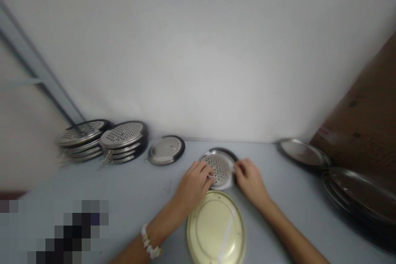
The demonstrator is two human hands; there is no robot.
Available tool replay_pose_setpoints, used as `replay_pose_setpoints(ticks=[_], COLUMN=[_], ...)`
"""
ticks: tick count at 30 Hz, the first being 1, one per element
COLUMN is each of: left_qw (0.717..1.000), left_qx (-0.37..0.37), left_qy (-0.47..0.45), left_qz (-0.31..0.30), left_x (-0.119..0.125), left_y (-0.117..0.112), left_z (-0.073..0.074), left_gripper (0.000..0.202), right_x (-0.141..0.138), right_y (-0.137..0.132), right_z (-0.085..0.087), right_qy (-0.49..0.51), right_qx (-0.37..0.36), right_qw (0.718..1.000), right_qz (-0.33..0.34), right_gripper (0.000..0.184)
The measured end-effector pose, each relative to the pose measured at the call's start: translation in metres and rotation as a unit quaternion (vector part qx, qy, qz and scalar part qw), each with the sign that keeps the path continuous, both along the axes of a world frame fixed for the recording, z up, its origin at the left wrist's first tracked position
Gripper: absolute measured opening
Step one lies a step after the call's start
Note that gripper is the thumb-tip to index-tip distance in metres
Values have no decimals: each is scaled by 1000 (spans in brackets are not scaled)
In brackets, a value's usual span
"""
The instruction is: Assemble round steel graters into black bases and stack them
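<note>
A round perforated metal disc [218, 166] with a black band on part of its edge lies flat in front of me. My left hand [194, 181] is over its left side, fingers pinched on a thin pale piece that looks like string or wire. At the right rim, my right hand [251, 180] has thumb and fingers closed on the disc's edge. A whitish smear beside those fingers is too blurred to name. Nearer to me, below both hands, sits an oval-looking, pale yellow metal plate [213, 231] with a shiny surface.
Leftward on the grey table [133, 198] are a single perforated disc [167, 149] and two stacks of similar discs [123, 134] with thin strands hanging off. Dark, shiny round plates [361, 194] are piled at right, beside a brown cardboard box [365, 119]. A white wall [210, 57] rises behind.
</note>
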State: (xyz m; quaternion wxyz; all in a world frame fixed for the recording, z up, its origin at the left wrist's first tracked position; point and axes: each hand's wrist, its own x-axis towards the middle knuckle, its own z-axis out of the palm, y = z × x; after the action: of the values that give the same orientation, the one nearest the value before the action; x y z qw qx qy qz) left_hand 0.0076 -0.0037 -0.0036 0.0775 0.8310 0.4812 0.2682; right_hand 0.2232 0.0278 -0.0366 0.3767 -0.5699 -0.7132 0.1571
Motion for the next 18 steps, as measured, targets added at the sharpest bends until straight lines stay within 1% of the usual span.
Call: replay_pose_setpoints(ticks=[2, 6, 8, 13, 18], left_qw=[1000, 998, 997, 994, 989], left_qx=[-16, -41, -50, -64, -67], left_qy=[-16, -47, -57, -86, -134], left_qz=[8, 1, -4, -13, -15], left_x=[-3, -7, -7, -6, -5], left_y=[2, 6, 7, 7, 5], left_z=[-3, -9, -10, -9, -4], left_gripper=[2, 7, 7, 5, 6], right_x=[-1, -5, -6, -7, -6], right_y=[-1, -4, -4, -2, 0], right_z=[-1, -4, -4, -4, 1], right_qy=[-9, -22, -11, 88, 192], right_qx=[-2, 13, 17, 14, -11], right_qw=[1000, 1000, 999, 995, 981], right_qz=[-5, -15, -25, -47, -10], right_gripper=[23, 24, 24, 24, 38])
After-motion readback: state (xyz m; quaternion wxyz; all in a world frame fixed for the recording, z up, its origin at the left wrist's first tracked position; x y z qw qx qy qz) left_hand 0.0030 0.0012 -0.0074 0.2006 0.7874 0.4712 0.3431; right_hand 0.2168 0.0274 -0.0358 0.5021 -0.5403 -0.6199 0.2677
